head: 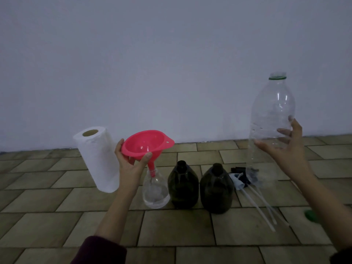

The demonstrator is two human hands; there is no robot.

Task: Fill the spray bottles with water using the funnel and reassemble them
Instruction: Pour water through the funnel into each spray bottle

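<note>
The left hand (131, 161) pinched the pink funnel (147, 142), its spout in the clear spray bottle (155, 189); the right hand (282, 143) grasped the upright big clear bottle (270, 119).

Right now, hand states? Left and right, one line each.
Left hand: holding the pink funnel by its rim, spout in the clear spray bottle.
Right hand: holding the large clear bottle, upright, cap off.

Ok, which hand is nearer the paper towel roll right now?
Left. The left hand, gripping the pink funnel, sits right beside the paper towel roll; the right hand holds the big clear bottle far right.
</note>
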